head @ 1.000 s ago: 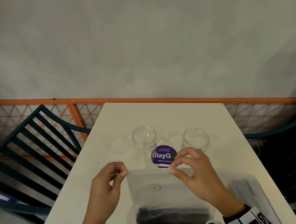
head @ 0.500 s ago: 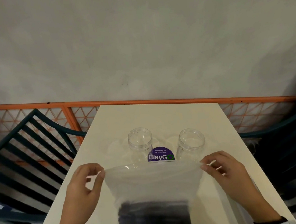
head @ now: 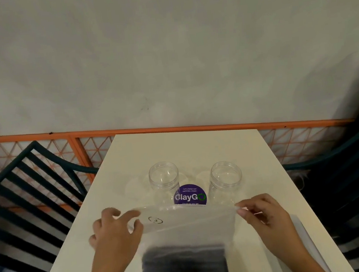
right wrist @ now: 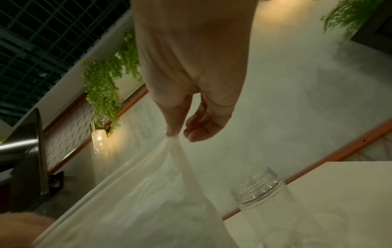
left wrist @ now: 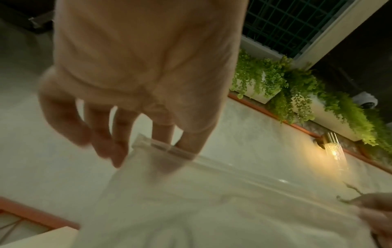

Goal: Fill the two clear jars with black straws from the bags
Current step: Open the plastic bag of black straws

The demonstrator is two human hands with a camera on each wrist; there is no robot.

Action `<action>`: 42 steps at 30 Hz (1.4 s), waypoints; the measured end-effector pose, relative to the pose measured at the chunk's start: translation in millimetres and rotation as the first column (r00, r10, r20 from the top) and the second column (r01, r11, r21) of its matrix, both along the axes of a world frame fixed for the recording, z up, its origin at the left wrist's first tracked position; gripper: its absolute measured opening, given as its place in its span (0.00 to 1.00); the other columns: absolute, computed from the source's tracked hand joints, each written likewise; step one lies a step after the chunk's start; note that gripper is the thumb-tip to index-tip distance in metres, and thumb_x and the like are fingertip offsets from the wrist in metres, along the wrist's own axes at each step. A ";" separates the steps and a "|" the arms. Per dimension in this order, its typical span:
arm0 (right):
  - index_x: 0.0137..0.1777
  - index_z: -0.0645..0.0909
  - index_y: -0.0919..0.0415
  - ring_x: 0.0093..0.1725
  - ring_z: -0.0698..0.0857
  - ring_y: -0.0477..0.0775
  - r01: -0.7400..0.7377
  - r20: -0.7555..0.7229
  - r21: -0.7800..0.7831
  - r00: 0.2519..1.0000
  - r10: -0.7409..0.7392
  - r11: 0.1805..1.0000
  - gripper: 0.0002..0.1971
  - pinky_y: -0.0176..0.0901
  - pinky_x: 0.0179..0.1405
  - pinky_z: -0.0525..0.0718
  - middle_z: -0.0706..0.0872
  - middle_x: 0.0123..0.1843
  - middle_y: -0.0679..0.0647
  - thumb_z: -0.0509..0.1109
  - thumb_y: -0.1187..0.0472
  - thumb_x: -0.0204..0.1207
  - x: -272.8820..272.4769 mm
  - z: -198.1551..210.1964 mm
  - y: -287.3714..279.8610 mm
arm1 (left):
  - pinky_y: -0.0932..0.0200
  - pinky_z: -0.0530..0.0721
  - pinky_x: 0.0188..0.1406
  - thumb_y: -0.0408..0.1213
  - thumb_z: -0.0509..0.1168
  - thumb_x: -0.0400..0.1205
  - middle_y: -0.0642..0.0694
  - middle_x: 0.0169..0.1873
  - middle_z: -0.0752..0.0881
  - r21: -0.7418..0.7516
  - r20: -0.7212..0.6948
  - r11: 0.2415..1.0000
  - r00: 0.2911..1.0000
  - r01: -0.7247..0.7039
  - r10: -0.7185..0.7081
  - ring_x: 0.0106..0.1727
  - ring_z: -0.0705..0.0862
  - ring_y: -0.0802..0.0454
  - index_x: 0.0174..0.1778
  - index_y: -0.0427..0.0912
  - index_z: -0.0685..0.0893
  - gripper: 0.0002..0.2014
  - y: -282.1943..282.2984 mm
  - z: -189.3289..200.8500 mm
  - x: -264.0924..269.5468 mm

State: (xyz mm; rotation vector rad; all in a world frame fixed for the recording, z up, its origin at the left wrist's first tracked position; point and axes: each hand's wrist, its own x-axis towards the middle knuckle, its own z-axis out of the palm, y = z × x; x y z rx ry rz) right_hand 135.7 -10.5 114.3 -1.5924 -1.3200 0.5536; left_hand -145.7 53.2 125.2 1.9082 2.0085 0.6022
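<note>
The left hand (head: 116,235) pinches the left top corner of the bag (head: 190,225), its other fingers (left wrist: 101,134) spread. The right hand (head: 269,219) pinches the right corner, its other fingers curled. The bag is held over the near bench (head: 197,147), black straws (head: 184,266) in its lower part. Two jars, left (head: 163,177) and right (head: 225,177), stand empty just beyond it, a purple sticker (head: 189,195) between them.

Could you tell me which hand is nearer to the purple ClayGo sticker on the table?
Left, narrowly. The left hand sits just left of the purple ClayGo sticker; the right hand is slightly farther right.
</note>
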 end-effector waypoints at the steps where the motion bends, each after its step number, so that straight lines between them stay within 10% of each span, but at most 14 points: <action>1: 0.36 0.85 0.41 0.38 0.84 0.46 0.001 0.013 -0.014 1.000 -0.001 1.000 0.15 0.27 0.36 0.81 0.83 0.40 0.48 0.73 0.67 0.71 -2.6 -0.1 1.7 | 0.50 0.75 0.59 0.34 0.66 0.77 0.45 0.50 0.78 0.002 0.103 0.999 0.993 0.053 -0.053 0.48 0.79 0.47 0.51 0.56 0.85 0.12 0.7 -0.9 -1.6; 6: 0.49 0.84 0.50 0.36 0.84 0.48 0.099 0.040 -0.142 0.995 -0.094 0.985 0.10 0.22 0.35 0.79 0.84 0.42 0.50 0.76 0.55 0.69 -27.2 5.6 13.9 | 0.67 0.77 0.47 0.31 0.65 0.79 0.49 0.50 0.88 -0.129 0.566 0.982 0.823 0.141 -0.044 0.51 0.84 0.52 0.53 0.44 0.87 0.10 -2.9 -0.1 12.8; 10: 0.64 0.79 0.59 0.39 0.79 0.44 0.163 0.231 -0.351 0.969 -0.084 0.922 0.25 0.28 0.40 0.73 0.81 0.53 0.54 0.74 0.47 0.69 -38.4 5.2 26.4 | 0.64 0.87 0.41 0.25 0.65 0.77 0.42 0.45 0.92 -0.205 0.885 0.948 0.460 0.244 0.073 0.48 0.89 0.49 0.47 0.41 0.89 0.10 -1.4 1.2 14.6; 14: 0.59 0.82 0.67 0.44 0.76 0.50 0.129 0.425 -0.463 0.900 0.093 0.877 0.16 0.37 0.51 0.76 0.84 0.55 0.61 0.66 0.57 0.77 -42.0 -5.7 34.6 | 0.59 0.89 0.33 0.30 0.79 0.55 0.40 0.34 0.91 -0.169 0.983 0.908 -0.004 0.383 0.185 0.35 0.90 0.50 0.41 0.35 0.89 0.18 -3.0 0.3 8.2; 18: 0.41 0.85 0.68 0.35 0.87 0.56 0.015 0.044 -0.482 0.999 0.007 0.876 0.09 0.33 0.35 0.82 0.87 0.38 0.62 0.65 0.65 0.77 -31.5 -9.4 37.0 | 0.55 0.87 0.30 0.32 0.84 0.47 0.42 0.31 0.86 -0.130 0.945 0.883 -0.214 0.451 0.248 0.31 0.86 0.48 0.38 0.38 0.87 0.23 -1.9 -2.1 -1.9; 20: 0.43 0.84 0.74 0.35 0.85 0.55 -0.138 -0.421 -0.475 0.903 -0.086 0.869 0.09 0.36 0.33 0.87 0.85 0.38 0.63 0.63 0.70 0.77 -24.5 -0.9 38.9 | 0.60 0.84 0.26 0.34 0.82 0.53 0.45 0.27 0.81 -0.146 0.959 0.896 -0.163 0.420 0.233 0.27 0.82 0.51 0.41 0.38 0.84 0.23 -2.8 1.5 -2.6; 23: 0.42 0.84 0.70 0.33 0.88 0.54 -0.355 -0.818 -0.371 0.562 -0.121 0.858 0.09 0.42 0.32 0.89 0.89 0.33 0.59 0.62 0.71 0.74 -16.8 20.6 36.7 | 0.66 0.81 0.24 0.21 0.67 0.72 0.43 0.29 0.83 -0.183 0.974 0.937 0.182 0.297 0.133 0.28 0.81 0.53 0.47 0.38 0.79 0.12 -3.6 0.4 -1.3; 27: 0.42 0.87 0.68 0.34 0.90 0.56 -0.439 -0.954 -0.246 0.267 -0.136 0.864 0.14 0.47 0.32 0.89 0.91 0.37 0.62 0.58 0.67 0.71 -14.9 31.9 33.3 | 0.61 0.77 0.36 0.24 0.68 0.75 0.42 0.42 0.80 -0.123 0.819 0.979 0.574 0.163 0.007 0.39 0.80 0.44 0.47 0.43 0.78 0.11 0.3 -5.0 -1.1; 30: 0.54 0.83 0.74 0.48 0.88 0.63 -0.471 -0.955 -0.210 0.287 -0.076 0.857 0.18 0.56 0.44 0.89 0.88 0.53 0.68 0.55 0.69 0.73 -17.9 27.7 33.1 | 0.60 0.76 0.32 0.32 0.71 0.74 0.43 0.38 0.86 -0.039 0.615 0.997 0.788 0.062 -0.025 0.35 0.83 0.43 0.38 0.45 0.82 0.04 3.8 -7.3 -3.6; 32: 0.59 0.79 0.71 0.52 0.85 0.63 -0.410 -0.869 -0.279 0.492 -0.047 0.868 0.15 0.57 0.48 0.86 0.85 0.55 0.66 0.55 0.67 0.79 -19.6 19.3 33.8 | 0.57 0.77 0.35 0.35 0.72 0.73 0.44 0.33 0.88 -0.054 0.626 0.998 0.780 0.034 0.007 0.32 0.82 0.45 0.31 0.46 0.86 0.06 4.3 -10.1 -3.3; 36: 0.52 0.80 0.63 0.53 0.84 0.57 -0.186 -0.313 -0.407 0.948 0.055 0.894 0.18 0.56 0.55 0.87 0.84 0.54 0.62 0.53 0.52 0.84 -31.7 12.1 26.6 | 0.60 0.87 0.40 0.36 0.69 0.75 0.43 0.33 0.92 -0.251 0.849 0.949 0.514 0.193 0.120 0.35 0.87 0.49 0.33 0.37 0.91 0.09 -0.7 -5.0 7.2; 39: 0.49 0.81 0.63 0.53 0.84 0.55 -0.149 -0.114 -0.366 0.987 0.114 0.919 0.21 0.51 0.56 0.86 0.83 0.52 0.59 0.52 0.48 0.82 -40.7 13.4 19.1 | 0.62 0.88 0.34 0.40 0.64 0.77 0.40 0.37 0.92 -0.312 0.919 0.893 0.343 0.325 0.196 0.36 0.90 0.50 0.35 0.36 0.91 0.14 -2.2 -2.8 11.8; 42: 0.54 0.83 0.66 0.56 0.85 0.61 -0.246 -0.480 -0.379 0.876 0.038 0.892 0.20 0.58 0.63 0.81 0.87 0.54 0.64 0.51 0.54 0.85 -43.2 14.5 17.0 | 0.57 0.87 0.34 0.43 0.63 0.75 0.40 0.38 0.91 -0.307 0.951 0.832 0.181 0.463 0.251 0.38 0.90 0.48 0.38 0.36 0.90 0.15 -3.1 -1.5 12.7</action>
